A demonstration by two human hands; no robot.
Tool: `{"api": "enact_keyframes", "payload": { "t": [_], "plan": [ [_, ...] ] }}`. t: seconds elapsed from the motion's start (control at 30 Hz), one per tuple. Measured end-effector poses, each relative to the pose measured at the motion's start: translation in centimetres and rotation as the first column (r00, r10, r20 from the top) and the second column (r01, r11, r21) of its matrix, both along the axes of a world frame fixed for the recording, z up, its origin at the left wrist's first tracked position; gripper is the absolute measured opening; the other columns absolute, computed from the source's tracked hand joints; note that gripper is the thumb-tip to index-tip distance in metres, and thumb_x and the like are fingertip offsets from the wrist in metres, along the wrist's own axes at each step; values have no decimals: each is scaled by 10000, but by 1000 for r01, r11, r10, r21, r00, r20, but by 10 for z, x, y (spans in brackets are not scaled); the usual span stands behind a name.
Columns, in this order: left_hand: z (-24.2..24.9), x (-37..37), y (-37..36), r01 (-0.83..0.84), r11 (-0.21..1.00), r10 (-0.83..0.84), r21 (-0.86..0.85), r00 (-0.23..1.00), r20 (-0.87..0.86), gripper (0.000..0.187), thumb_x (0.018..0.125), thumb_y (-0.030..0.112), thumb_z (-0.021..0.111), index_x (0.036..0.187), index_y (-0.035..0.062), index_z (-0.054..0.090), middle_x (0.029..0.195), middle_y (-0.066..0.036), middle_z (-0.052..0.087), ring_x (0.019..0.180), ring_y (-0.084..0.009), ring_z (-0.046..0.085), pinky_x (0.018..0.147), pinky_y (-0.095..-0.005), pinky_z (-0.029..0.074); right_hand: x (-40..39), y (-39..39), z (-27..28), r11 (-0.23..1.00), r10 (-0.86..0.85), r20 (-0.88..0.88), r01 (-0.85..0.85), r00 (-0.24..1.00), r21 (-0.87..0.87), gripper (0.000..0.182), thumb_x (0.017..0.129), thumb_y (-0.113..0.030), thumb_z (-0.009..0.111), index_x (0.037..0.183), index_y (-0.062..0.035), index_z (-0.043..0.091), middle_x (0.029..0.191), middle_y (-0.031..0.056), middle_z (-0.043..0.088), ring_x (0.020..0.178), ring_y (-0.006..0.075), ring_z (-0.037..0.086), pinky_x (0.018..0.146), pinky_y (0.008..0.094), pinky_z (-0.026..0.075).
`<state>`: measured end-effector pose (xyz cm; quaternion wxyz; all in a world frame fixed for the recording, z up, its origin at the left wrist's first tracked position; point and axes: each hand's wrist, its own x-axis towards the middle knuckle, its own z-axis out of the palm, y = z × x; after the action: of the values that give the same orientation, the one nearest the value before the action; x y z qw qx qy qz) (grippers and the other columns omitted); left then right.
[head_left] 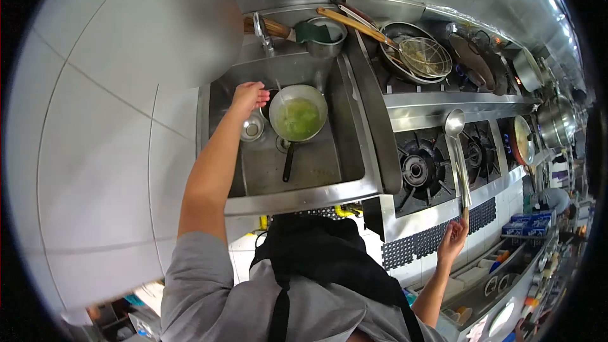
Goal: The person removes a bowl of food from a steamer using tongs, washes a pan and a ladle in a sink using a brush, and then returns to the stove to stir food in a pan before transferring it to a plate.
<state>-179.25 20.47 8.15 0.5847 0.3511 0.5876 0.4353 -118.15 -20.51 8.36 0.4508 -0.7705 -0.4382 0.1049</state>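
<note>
In the head view, my left hand [251, 96] hovers over the left side of the sink [351, 145], below the faucet [261, 30]. It holds nothing, its fingers loosely bent beside the rim of a frying pan [287, 96]. Green contents sit in cloudy liquid in that pan, whose black handle points toward me. A small metal bowl [252, 128] lies in the sink under my left wrist. Over at the stove's front edge, my right hand [451, 240] has its fingers apart, fingertips right at the handle end of a long metal ladle [455, 123] lying across the burners.
Behind the stove, a wire strainer [423, 57] rests across a wok [394, 31]. A metal pot [326, 37] with a dark green cloth stands at the sink's back corner. One bare burner [416, 170] lies left of the ladle. Another pan [523, 140] sits farther right.
</note>
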Motion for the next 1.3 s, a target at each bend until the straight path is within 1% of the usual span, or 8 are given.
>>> {"api": "enact_keyframes", "payload": {
  "t": [0.33,0.53,0.63,0.73,0.77,0.93,1.07,1.3],
  "plan": [
    [-35,15,152,25,981,-101,190,911,400,198,918,214,579,929,20,613,801,-119,677,682,-205,674,652,-322,567,-158,3,35,978,-140,-64,127,988,-167,335,962,-44,552,1289,-24,477,838,72,659,674,80,596,602,228,508],
    [-307,43,-22,183,981,-169,-60,670,-723,424,881,345,618,1119,-5,642,1052,-256,662,1026,-422,624,882,-500,486,-217,28,57,925,-195,-1,184,981,-333,324,953,-12,542,1273,-19,497,818,80,667,649,86,596,592,229,503],
    [-369,45,-108,301,706,-603,-641,731,-320,639,794,397,775,1114,-125,592,1028,-294,670,1010,-371,666,839,-445,497,-245,38,73,865,-112,98,146,989,-479,328,939,-41,573,1261,-24,514,819,104,687,698,138,664,635,265,530],
    [-379,57,-141,285,792,-529,-540,761,-375,550,849,380,738,1104,-87,598,964,-235,681,902,-351,679,763,-458,516,-257,49,84,820,-123,87,151,989,-552,325,932,-51,585,1251,-33,527,818,119,699,724,166,690,658,294,542],
    [-381,59,-135,339,707,-441,-621,897,-13,479,878,375,707,1048,-61,602,904,-201,673,815,-333,675,705,-441,525,-256,47,84,815,-111,101,149,989,-560,325,931,-52,587,1250,-37,529,813,117,700,720,166,689,656,294,541],
    [-238,77,-65,452,756,-96,-474,793,602,297,920,334,630,828,67,535,683,-78,592,532,-222,610,495,-342,519,-250,42,77,813,-110,55,121,992,-570,291,930,-75,596,1214,-38,548,803,115,704,700,168,685,644,297,537],
    [-123,43,71,379,768,211,-516,612,763,222,861,136,560,1013,-19,515,964,-215,606,746,-300,643,589,-369,606,-240,20,62,855,-68,40,78,997,-513,280,931,-83,590,1204,-38,550,803,128,706,690,199,689,641,304,539],
    [-1,32,203,126,932,55,-339,877,477,599,933,344,589,1390,54,333,1320,-272,415,1149,-458,492,1005,-536,465,-238,-22,66,898,-235,-3,216,972,-382,245,919,-73,602,1157,-22,571,795,122,707,678,159,678,629,289,536]
  ]
}}
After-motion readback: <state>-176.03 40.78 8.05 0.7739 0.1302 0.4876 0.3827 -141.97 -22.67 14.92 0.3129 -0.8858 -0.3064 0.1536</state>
